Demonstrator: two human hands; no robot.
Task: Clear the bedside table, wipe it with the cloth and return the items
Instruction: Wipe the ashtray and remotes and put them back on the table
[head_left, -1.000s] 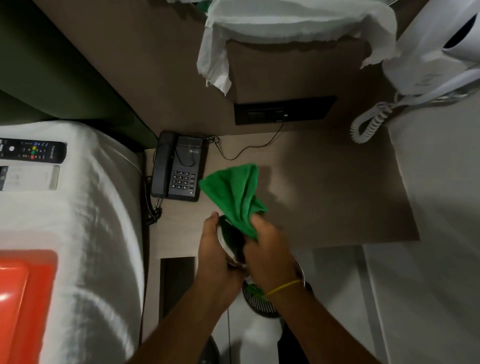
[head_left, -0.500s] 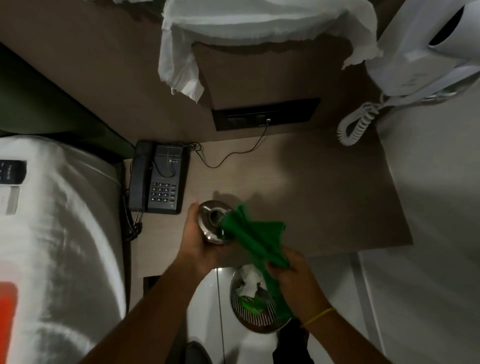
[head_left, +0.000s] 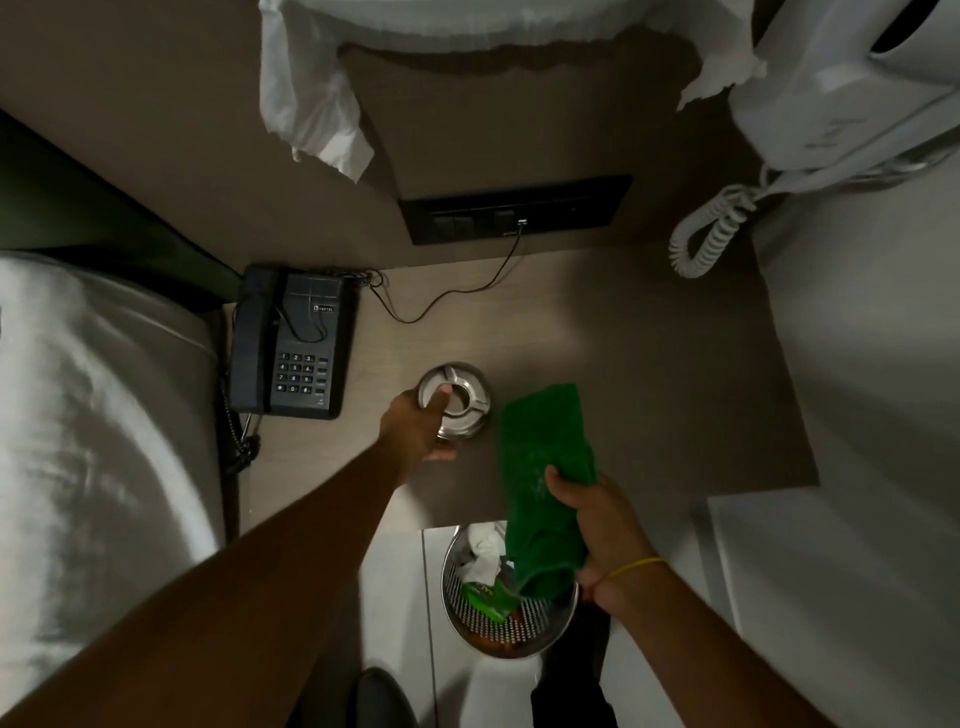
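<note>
A round metal ashtray (head_left: 462, 400) rests on the brown bedside table (head_left: 649, 374), right of a black telephone (head_left: 293, 340). My left hand (head_left: 418, 428) grips the ashtray's near left rim, thumb over the top. My right hand (head_left: 605, 530) holds a green cloth (head_left: 543, 467) at the table's front edge; the cloth's upper end lies over the table beside the ashtray and its lower end hangs over the bin.
A perforated metal waste bin (head_left: 519, 631) with paper and wrappers stands on the floor below the table. A white-sheeted bed (head_left: 93, 431) borders the left. A black switch panel (head_left: 517, 208) with a cable, a white wall phone (head_left: 841, 88) with coiled cord, and white fabric (head_left: 322, 88) hang behind.
My left hand has carried the ashtray from in front of me forward onto the table. The right hand drew the green cloth out of the ashtray and down to the right.
</note>
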